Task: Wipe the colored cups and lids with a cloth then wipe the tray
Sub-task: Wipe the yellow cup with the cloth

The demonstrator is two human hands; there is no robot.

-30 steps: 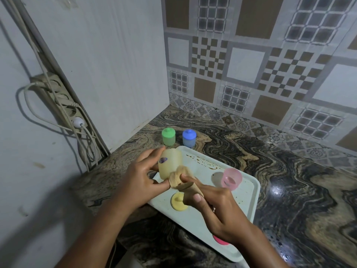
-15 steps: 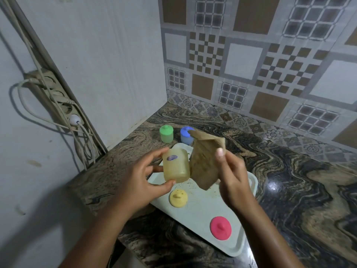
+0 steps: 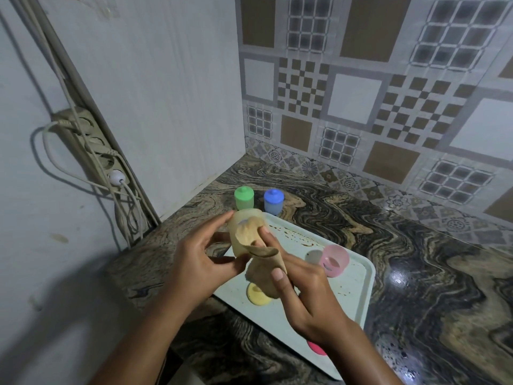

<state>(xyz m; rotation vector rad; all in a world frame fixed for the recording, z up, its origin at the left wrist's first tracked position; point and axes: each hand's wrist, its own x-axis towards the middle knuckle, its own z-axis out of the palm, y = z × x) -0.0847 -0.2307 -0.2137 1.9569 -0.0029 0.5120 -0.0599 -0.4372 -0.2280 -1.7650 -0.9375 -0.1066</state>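
Your left hand grips the yellow cup, with the fingers curled over its top and the thumb underneath, so the cup sits in the open end of the hand, tilted and lifted above the far left corner of the tray. Your right hand holds the tan cloth. The thumb pinches its lower folds against the palm, while a fingertip presses the upper bunch flat against the side of the cup that faces you. Cloth and cup are touching, and the two hands are close enough that the left thumb meets the cloth's edge. You cannot tell from this view whether the cloth reaches into the cup's mouth. Below the cloth, the yellow lid lies flat on the tray, partly covered by the hanging fabric. The pink cup lies on the tray to the right of your hands, its opening turned toward you, and the pink lid shows only as a sliver under your right wrist near the tray's front edge. Brown specks mark the tray's far side. Behind the tray, the green cup and blue cup stand side by side on the marbled counter with their lids on.
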